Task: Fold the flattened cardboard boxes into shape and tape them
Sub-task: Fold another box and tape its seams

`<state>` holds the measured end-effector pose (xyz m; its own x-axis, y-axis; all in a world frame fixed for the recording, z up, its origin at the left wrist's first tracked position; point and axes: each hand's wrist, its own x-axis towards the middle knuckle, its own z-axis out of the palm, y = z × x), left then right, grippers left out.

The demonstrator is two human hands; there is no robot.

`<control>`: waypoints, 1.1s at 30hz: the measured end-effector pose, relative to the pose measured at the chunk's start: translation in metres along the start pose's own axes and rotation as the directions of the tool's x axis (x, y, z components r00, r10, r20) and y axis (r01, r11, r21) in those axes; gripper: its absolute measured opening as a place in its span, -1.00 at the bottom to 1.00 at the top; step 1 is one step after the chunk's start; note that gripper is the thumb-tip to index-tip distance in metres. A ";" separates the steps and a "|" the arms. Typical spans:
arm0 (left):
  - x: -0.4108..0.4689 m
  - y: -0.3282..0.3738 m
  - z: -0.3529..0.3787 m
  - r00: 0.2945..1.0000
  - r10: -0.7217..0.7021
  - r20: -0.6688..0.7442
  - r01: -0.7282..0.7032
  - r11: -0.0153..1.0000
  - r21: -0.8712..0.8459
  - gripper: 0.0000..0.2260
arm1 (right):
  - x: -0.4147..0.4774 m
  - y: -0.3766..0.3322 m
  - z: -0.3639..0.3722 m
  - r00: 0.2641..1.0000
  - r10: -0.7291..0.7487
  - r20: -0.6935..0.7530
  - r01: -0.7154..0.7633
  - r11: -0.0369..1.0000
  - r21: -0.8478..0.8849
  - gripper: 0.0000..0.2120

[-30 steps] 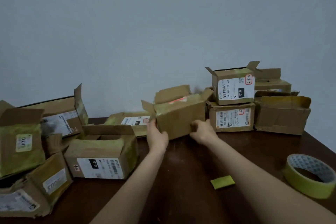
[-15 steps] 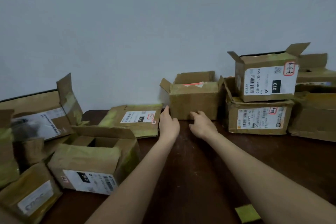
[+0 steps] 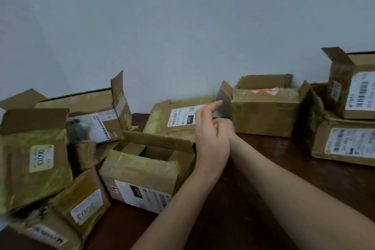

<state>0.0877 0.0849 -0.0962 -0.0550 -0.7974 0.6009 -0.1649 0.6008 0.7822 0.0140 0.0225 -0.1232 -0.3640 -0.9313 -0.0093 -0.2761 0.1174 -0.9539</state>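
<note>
Both hands have come off the folded box (image 3: 263, 115), which now stands on the table (image 3: 274, 168) against the wall (image 3: 182, 26) with its flaps up. The left hand (image 3: 211, 144) hovers empty with loose fingers, its index finger pointing toward a flat box (image 3: 162, 122) just left of the folded one. The right hand (image 3: 228, 128) is mostly hidden behind the left, so its grip cannot be told. An open box (image 3: 142, 170) sits nearer, left of the arms.
</note>
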 end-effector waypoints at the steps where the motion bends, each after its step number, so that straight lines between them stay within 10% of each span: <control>1: 0.004 0.005 -0.005 1.000 0.006 -0.015 -0.006 1.000 -0.011 -0.66 | 0.003 -0.004 0.001 0.999 -0.003 -0.034 0.003 1.000 -0.010 -0.75; 10: 0.048 0.056 -0.073 0.944 -0.062 -0.323 0.033 0.995 -0.095 -0.65 | -0.038 -0.046 -0.076 0.921 -0.160 -0.355 0.194 0.979 0.063 -0.90; 19: 0.006 0.091 -0.056 0.956 -0.291 0.035 0.289 0.955 0.061 -0.01 | -0.160 -0.006 -0.175 0.961 -0.134 -0.241 0.195 0.949 0.247 -0.86; 23: -0.025 0.094 -0.047 0.953 -0.276 0.123 0.251 0.950 0.188 0.10 | -0.197 0.021 -0.197 0.973 -0.216 -0.083 0.221 0.974 0.057 -0.70; 29: -0.081 0.083 -0.061 0.929 -0.261 0.263 0.248 0.965 0.083 0.12 | -0.226 0.040 -0.186 0.944 -0.320 -0.085 0.302 0.937 -0.175 -0.46; 33: -0.106 0.058 -0.081 0.878 -0.305 0.368 0.288 0.952 0.103 -0.27 | -0.236 0.064 -0.169 0.956 -0.293 -0.035 0.258 0.888 -0.382 -0.19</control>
<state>0.1639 0.2093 -0.1012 -0.3605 -0.9043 0.2287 -0.2741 0.3370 0.9007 -0.0681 0.3078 -0.1311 -0.2982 -0.9122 0.2810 -0.6786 -0.0045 -0.7345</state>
